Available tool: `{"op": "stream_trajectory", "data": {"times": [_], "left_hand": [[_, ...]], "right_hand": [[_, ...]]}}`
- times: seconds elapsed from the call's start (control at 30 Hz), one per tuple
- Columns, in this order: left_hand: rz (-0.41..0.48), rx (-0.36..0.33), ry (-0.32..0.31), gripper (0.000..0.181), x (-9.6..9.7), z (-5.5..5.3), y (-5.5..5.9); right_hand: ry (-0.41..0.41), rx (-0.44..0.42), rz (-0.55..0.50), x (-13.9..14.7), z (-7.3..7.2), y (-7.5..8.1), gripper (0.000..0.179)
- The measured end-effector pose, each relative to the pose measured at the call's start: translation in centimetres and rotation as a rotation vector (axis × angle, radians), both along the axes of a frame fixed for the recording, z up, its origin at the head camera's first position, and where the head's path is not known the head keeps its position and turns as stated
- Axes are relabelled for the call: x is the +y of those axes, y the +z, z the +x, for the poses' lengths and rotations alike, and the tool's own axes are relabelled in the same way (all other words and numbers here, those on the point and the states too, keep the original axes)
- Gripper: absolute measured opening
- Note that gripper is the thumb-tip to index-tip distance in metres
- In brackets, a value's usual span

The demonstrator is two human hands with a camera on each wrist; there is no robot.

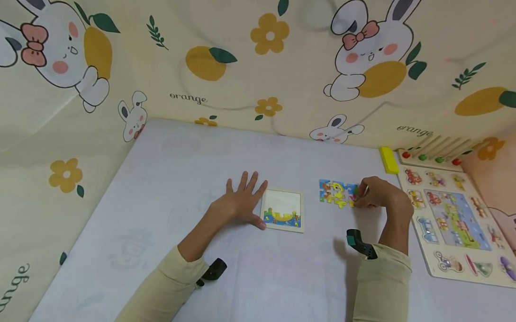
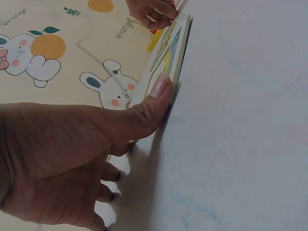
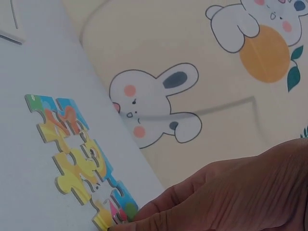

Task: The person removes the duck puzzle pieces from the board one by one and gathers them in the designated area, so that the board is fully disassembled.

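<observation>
A small square puzzle tray (image 1: 283, 200) lies mid-table, its bottom row filled with blue and yellow pieces and its upper part bare. My left hand (image 1: 238, 203) is spread flat beside it, thumb at its lower left corner and fingertips near its left edge. In the left wrist view the thumb (image 2: 156, 91) lies against the tray's edge. To the right of the tray is a group of joined jigsaw pieces (image 1: 337, 192) with a yellow animal picture. My right hand (image 1: 378, 192) pinches a puzzle piece at the group's right end, its fingers covering part of it.
A larger wooden board (image 1: 462, 225) with vehicle pictures lies along the right side. Behind it are a yellow block (image 1: 388, 160) and a wooden strip with coloured balls and sticks (image 1: 430, 159). Rabbit-printed cloth (image 1: 228, 27) rises at the back and left of the white table.
</observation>
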State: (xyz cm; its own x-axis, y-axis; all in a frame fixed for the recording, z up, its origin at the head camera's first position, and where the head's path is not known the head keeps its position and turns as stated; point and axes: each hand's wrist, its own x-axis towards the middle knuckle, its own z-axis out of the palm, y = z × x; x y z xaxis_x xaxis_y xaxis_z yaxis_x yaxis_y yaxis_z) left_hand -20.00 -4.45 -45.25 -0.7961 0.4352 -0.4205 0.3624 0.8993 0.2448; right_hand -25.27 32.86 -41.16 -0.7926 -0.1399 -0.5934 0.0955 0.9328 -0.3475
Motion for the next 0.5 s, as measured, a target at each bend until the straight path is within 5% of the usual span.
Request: {"op": "stream_trajectory", "data": {"times": [0.5], "left_hand": [[-0.025,0.001,-0.007,0.118,0.01,-0.09,-0.07]], "right_hand": [[-0.027,-0.021,0.018,-0.44,0.04,0.14,0.033]]}}
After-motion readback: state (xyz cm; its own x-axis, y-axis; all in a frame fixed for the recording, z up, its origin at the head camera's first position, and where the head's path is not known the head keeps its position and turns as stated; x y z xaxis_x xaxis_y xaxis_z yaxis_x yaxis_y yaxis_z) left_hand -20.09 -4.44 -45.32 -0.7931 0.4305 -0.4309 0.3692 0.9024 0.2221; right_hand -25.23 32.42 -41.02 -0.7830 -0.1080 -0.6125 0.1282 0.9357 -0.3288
